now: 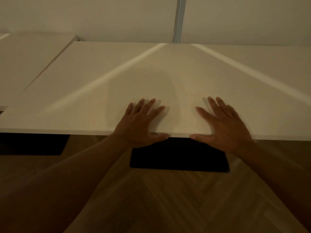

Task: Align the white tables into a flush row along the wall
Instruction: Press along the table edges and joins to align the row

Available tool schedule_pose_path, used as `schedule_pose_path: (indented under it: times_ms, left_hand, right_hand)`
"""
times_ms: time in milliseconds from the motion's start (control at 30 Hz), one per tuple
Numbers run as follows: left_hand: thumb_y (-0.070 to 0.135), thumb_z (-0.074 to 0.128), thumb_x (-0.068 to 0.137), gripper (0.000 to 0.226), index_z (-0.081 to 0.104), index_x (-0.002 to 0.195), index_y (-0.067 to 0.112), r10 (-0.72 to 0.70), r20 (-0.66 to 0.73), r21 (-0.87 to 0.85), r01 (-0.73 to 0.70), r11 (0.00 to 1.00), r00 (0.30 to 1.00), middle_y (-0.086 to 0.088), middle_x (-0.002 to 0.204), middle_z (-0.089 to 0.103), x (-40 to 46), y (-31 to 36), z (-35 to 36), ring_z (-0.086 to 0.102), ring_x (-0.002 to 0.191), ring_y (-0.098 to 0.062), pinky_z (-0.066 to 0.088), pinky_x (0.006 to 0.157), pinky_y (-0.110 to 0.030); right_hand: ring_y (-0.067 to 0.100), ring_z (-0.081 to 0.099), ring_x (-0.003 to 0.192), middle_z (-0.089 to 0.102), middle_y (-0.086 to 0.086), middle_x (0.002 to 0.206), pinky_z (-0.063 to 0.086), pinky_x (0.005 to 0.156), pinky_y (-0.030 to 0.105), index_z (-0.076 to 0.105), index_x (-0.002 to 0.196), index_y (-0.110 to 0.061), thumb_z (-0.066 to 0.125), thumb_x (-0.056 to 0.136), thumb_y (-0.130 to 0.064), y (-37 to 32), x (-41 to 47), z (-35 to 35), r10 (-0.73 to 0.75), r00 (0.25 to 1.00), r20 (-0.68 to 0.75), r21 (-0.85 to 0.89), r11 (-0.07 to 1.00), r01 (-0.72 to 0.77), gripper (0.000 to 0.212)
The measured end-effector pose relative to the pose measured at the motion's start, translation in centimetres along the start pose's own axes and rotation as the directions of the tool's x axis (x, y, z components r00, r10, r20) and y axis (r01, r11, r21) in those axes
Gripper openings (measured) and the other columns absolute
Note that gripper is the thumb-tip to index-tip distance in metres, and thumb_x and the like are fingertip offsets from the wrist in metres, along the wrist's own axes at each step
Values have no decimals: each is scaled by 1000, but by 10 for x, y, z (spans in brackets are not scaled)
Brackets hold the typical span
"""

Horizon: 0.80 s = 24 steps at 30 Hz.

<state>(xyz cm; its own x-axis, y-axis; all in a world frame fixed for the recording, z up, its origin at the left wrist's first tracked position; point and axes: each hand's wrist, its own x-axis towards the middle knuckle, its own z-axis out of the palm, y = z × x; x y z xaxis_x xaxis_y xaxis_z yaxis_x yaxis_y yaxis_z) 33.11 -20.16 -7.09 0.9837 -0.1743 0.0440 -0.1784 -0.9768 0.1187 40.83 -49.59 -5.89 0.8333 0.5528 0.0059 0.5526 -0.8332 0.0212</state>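
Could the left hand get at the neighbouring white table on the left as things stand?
Probably yes: the left hand rests flat on the near white table, holding nothing, and bare tabletop lies between it and the neighbouring white table.

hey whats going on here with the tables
A person is lining up white tables along the wall. Both the left hand and the right hand lie flat on the near edge of the middle table, fingers spread on top and thumbs along the front edge. The table to the left is angled and set further back, so the row is not flush yet.
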Motion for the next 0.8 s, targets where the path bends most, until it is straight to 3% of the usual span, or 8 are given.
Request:
schedule_pose_path:
  times_ms: [100,200,500,800]
  left_hand:
    - [96,30,77,100,-1,158,45,-7,42,23,6,1000,999,5,170,-9,14,17,4,-11,155,-29,-1,123,-59]
    - [99,23,76,101,-4,158,46,-38,44,89,34,995,998,3,170,-6,19,21,7,-8,155,-33,0,123,-61]
    - [104,12,68,103,-19,152,53,-104,101,128,90,988,989,8,167,-21,21,25,4,-21,152,-34,-5,120,-65]
    - [101,12,73,98,-22,151,52,-95,63,160,84,983,993,5,168,-18,17,23,8,-14,153,-37,0,121,-65]
  right_hand:
    - [21,-18,153,-13,-2,168,0,125,49,2,158,-43,14,68,-102,27,1,-2,-34,999,23,-62,997,36,109]
    - [23,-6,155,-3,-3,169,0,124,51,0,158,-42,10,68,-102,38,2,1,-32,999,36,-105,994,36,109]
    - [24,-2,155,1,-9,168,8,125,48,-4,157,-42,9,65,-103,44,3,7,-19,997,76,-37,999,22,112]
    - [22,5,155,4,-14,167,17,122,44,-4,156,-44,5,64,-103,40,0,4,-14,998,69,-67,998,18,109]
